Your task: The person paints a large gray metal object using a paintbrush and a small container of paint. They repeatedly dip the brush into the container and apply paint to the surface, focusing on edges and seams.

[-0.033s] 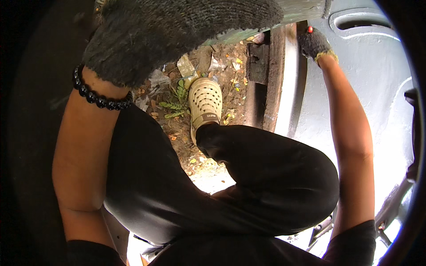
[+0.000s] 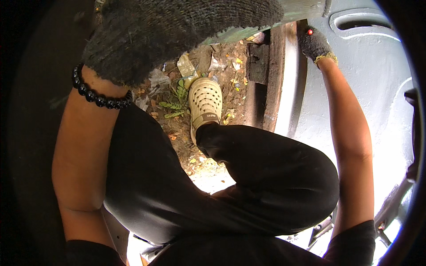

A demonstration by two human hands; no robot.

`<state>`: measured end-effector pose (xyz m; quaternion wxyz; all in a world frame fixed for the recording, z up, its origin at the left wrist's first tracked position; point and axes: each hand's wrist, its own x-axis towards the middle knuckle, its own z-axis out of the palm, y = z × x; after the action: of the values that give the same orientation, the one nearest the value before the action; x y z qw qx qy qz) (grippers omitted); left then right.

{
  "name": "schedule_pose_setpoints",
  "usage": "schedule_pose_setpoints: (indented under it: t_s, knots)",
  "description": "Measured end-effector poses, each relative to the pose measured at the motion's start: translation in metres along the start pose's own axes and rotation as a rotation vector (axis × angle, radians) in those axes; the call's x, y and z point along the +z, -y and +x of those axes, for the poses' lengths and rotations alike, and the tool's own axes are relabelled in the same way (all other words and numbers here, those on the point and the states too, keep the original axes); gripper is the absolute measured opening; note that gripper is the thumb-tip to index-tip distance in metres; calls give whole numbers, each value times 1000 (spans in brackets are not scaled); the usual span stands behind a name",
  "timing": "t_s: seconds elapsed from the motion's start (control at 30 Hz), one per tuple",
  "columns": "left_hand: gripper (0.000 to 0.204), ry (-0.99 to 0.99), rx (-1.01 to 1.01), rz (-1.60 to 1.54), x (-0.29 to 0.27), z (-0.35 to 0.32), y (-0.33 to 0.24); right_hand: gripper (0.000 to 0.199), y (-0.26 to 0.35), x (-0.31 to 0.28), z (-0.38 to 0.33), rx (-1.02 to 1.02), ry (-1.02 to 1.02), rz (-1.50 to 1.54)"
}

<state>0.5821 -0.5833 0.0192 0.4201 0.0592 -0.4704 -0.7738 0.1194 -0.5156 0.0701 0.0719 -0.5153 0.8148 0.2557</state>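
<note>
Glove of thick black knit (image 2: 146, 48) over left hand (image 2: 186, 31), stretched across top of view in front of pale grey-green, straight-edged panel (image 2: 306, 9). Cannot tell whether gripping that panel, resting on it or just held over it, with fingers hidden. At upper right, right hand (image 2: 316, 43) in dark knitted glove (image 2: 320, 46) with yellowish cuff (image 2: 327, 57), just beside dark narrow gap (image 2: 302, 82) along edge of large grey painted panel (image 2: 377, 66), below and left of its long rounded slot (image 2: 364, 23). Looks bunched, not spread; cannot tell if closed on anything.

Below, beige perforated clog (image 2: 206, 99) on littered brown earth (image 2: 233, 99), near weathered brown wooden beam (image 2: 275, 75).

Judged risks: pinched right fingertips at gap, from any shift of either panel; lost hold, from loose knit on smooth paint; snagging of shiny black bead bracelet (image 2: 104, 101) on panel edge; bruised toes, from anything dropped onto soft-looking clog.
</note>
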Motion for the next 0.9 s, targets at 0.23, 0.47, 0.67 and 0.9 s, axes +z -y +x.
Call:
schedule_pose_setpoints:
  t_s: [0.23,0.47,0.67,0.9]
  knots:
    - [90,-22,-32,-5,-2,-5,-1,41,31,1,-30,68,-181,120]
    - [91,-42,-60,-27,0,-9,-2,44,14,0,-13,90,-175,179]
    - [91,-79,-79,-44,-3,-18,-5,38,19,-3,-9,-240,39,-269]
    - [92,-134,-82,-51,-5,-28,-13,37,55,5,-75,181,85,170]
